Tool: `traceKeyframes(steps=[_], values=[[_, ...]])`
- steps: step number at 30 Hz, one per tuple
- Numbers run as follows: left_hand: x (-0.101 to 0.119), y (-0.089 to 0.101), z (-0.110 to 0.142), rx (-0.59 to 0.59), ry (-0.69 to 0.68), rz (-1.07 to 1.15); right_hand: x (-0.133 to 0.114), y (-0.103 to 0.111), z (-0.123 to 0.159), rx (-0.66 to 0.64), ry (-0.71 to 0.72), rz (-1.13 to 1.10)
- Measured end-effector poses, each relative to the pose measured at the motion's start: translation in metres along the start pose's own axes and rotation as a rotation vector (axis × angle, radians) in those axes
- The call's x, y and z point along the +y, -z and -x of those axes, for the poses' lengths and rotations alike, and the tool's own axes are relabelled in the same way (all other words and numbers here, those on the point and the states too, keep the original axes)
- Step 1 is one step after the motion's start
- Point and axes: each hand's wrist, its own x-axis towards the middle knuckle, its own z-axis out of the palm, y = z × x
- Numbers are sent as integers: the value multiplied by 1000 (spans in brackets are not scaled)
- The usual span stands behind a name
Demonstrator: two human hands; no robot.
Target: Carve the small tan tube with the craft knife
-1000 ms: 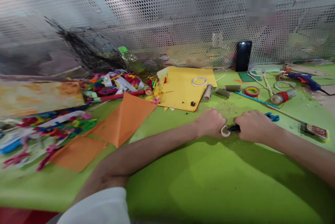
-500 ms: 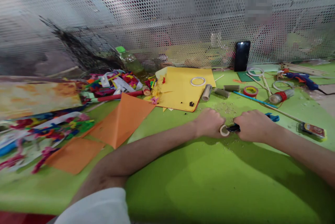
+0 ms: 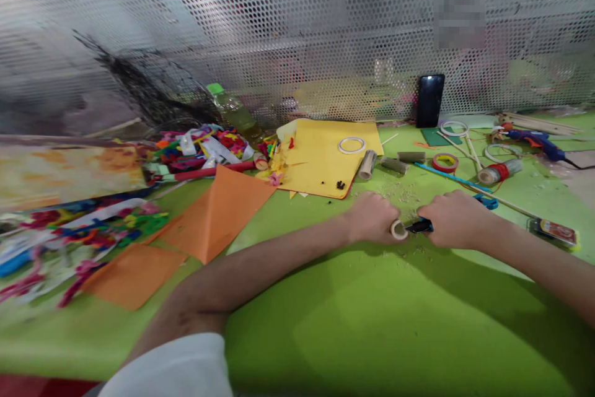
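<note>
My left hand (image 3: pixel 373 217) is closed round a short bamboo tube (image 3: pixel 398 230), whose pale open end faces right. Most of the tube is hidden by the fingers. To the right, my right hand (image 3: pixel 453 218) grips blue-handled pliers (image 3: pixel 421 225). Their black jaws point left and sit at the mouth of the tube; whether they touch its rim, I cannot tell. Part of the blue handle pokes out behind the right hand. Pale shavings (image 3: pixel 404 191) are scattered on the green table (image 3: pixel 353 316) around both hands.
Short bamboo pieces (image 3: pixel 367 165), red tape (image 3: pixel 445 163) and a blue stick (image 3: pixel 450 176) lie beyond my hands. Yellow sheets (image 3: pixel 325 155) and orange paper (image 3: pixel 223 211) are leftward. A phone (image 3: pixel 430 101) leans on the perforated panel (image 3: pixel 325 25); a glue gun (image 3: pixel 537 142) lies far right.
My right hand and the pliers have shifted slightly right, drawing the black jaws back from inside the tube's end. My left hand and the tube stay in place.
</note>
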Motion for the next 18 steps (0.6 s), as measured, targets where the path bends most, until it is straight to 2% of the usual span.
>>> traceKeyframes(steps=[18], values=[[12,16,1,-78,26,-48,-8,-4,-8,9,-29,11]])
